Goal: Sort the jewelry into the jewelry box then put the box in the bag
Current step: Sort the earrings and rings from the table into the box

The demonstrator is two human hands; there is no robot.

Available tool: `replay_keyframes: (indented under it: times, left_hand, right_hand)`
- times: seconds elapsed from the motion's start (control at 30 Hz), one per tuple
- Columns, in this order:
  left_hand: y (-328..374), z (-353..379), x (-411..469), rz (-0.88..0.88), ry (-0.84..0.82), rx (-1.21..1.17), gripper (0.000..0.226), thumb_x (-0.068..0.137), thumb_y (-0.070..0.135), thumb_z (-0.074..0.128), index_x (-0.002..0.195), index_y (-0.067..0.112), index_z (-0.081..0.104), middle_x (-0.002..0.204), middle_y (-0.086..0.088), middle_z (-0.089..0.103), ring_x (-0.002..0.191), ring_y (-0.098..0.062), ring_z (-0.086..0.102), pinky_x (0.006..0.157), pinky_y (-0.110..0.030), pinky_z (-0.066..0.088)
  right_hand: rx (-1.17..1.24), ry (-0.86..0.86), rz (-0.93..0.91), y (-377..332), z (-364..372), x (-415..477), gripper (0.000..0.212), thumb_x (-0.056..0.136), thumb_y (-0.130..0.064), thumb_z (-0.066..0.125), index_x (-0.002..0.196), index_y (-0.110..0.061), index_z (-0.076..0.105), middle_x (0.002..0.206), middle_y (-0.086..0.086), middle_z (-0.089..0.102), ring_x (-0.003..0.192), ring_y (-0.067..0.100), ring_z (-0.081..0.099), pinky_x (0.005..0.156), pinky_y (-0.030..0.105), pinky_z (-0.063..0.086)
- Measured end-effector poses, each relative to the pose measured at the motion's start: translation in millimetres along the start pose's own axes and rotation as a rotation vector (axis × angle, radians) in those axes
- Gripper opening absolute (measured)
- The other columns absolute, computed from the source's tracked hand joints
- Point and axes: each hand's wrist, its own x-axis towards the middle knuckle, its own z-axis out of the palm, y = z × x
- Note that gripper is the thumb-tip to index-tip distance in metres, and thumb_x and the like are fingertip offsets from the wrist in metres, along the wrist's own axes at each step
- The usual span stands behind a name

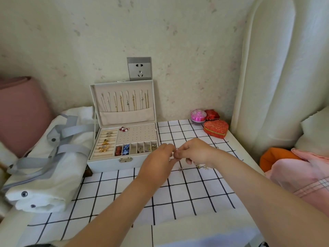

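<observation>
Here, a person's two bare hands meet over a table (178,202) covered with a white cloth printed with a black grid. The left hand (158,157) and the right hand (195,152) touch fingertip to fingertip near the middle of the table, just beside the front right corner of the jewelry box. The fingers of both hands are curled and pinch a small piece of jewelry (174,156) between them. It is too tiny to tell what kind it is.

The jewelry box (114,164) is white and stands open toward the back left of the table, with its lid (122,102) upright against the wall. Thin necklaces (124,102) hang in a row inside the lid. In the tray, gold rings (105,143) sit in the ring rolls on the left. A red and pearl piece (123,129) lies at the back left corner of the perforated earring panel. A row of small compartments along the front holds red, blue and silvery items.

A few loose pieces (203,167) lie on the cloth just beside the right wrist.

The bag (44,166), white with grey straps, lies off the left edge of the table, next to the box. In the back right corner sit a red heart-shaped box (216,129), a round pink box (198,115) and a small red box (211,114). A grey wall socket (139,68) is on the wall above the lid.
</observation>
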Motion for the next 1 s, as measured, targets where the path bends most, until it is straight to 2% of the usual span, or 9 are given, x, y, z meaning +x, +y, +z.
replay_keyframes:
  times: [0.07,0.13,0.27,0.43,0.53,0.6,0.7,0.87,1.0]
  left_hand:
    - [0,-2,0,-0.003,0.037,-0.042,0.019,0.093,0.035,0.066,0.107,0.022,0.064,0.100,0.008,0.061,0.072,-0.003,0.049,0.068,-0.014,0.040]
    - [1,-6,0,-0.041,0.049,-0.118,0.015,0.092,0.033,0.068,0.105,0.027,0.066,0.096,0.015,0.063,0.070,0.003,0.052,0.065,-0.007,0.038]
    - [2,-11,-1,-0.104,0.071,-0.305,0.014,0.090,0.024,0.071,0.101,0.033,0.069,0.090,0.019,0.068,0.066,-0.005,0.060,0.064,-0.016,0.048]
    - [2,-16,0,-0.171,0.047,-0.429,0.012,0.088,0.021,0.073,0.093,0.031,0.068,0.090,0.017,0.069,0.065,-0.008,0.066,0.062,-0.029,0.057]
    - [2,-19,1,-0.171,0.043,-0.400,0.015,0.088,0.019,0.073,0.089,0.033,0.066,0.085,0.015,0.068,0.062,-0.007,0.062,0.062,-0.022,0.053]
    - [1,-21,1,-0.168,0.045,-0.350,0.017,0.088,0.019,0.072,0.092,0.034,0.066,0.084,0.018,0.066,0.062,-0.002,0.056,0.060,-0.011,0.046]
    - [-3,-23,3,-0.166,0.049,-0.307,0.016,0.089,0.020,0.071,0.096,0.034,0.068,0.084,0.019,0.065,0.067,0.001,0.054,0.064,-0.006,0.043]
    - [-4,-30,6,-0.169,-0.010,-0.259,0.016,0.089,0.022,0.071,0.102,0.031,0.072,0.086,0.020,0.064,0.076,0.001,0.058,0.077,-0.019,0.052]
    - [-5,-38,6,-0.162,-0.020,-0.247,0.015,0.089,0.022,0.072,0.101,0.030,0.073,0.089,0.016,0.067,0.083,0.000,0.061,0.078,-0.016,0.050]
  right_hand:
    - [0.115,-0.040,0.057,2,-1,-1,0.017,0.087,-0.034,0.075,0.092,-0.019,0.079,0.100,0.020,0.074,0.065,0.017,0.047,0.048,0.023,0.030]
    - [0.263,-0.063,0.085,3,-2,-2,0.020,0.092,-0.027,0.071,0.103,-0.012,0.076,0.111,0.020,0.072,0.061,0.012,0.046,0.043,0.019,0.026]
    - [0.418,-0.075,0.066,1,-4,-7,0.023,0.091,-0.012,0.071,0.114,-0.010,0.071,0.101,0.012,0.073,0.055,0.009,0.047,0.038,0.017,0.023]
    - [0.416,-0.026,0.065,0,-2,-8,0.036,0.085,-0.013,0.077,0.119,-0.017,0.065,0.084,0.007,0.074,0.056,0.013,0.051,0.040,0.020,0.023]
    - [0.237,0.007,0.038,-4,-1,-9,0.034,0.087,-0.014,0.070,0.121,-0.020,0.065,0.083,0.001,0.076,0.059,0.016,0.052,0.043,0.021,0.028]
    - [-0.039,0.027,-0.003,-5,-1,-11,0.031,0.087,-0.011,0.065,0.116,-0.021,0.070,0.078,-0.007,0.074,0.056,0.009,0.054,0.047,0.017,0.036]
    - [-0.345,-0.047,-0.040,0,1,-13,0.023,0.083,-0.015,0.072,0.103,-0.025,0.078,0.078,-0.018,0.065,0.067,-0.003,0.058,0.057,0.009,0.040]
    - [-0.394,-0.052,-0.052,8,8,-8,0.015,0.075,-0.022,0.084,0.088,-0.028,0.080,0.079,-0.016,0.071,0.076,-0.002,0.063,0.066,0.013,0.045]
    - [-0.406,-0.026,-0.072,7,13,-2,0.008,0.076,-0.022,0.083,0.083,-0.026,0.081,0.077,-0.018,0.071,0.078,-0.001,0.064,0.069,0.017,0.049]
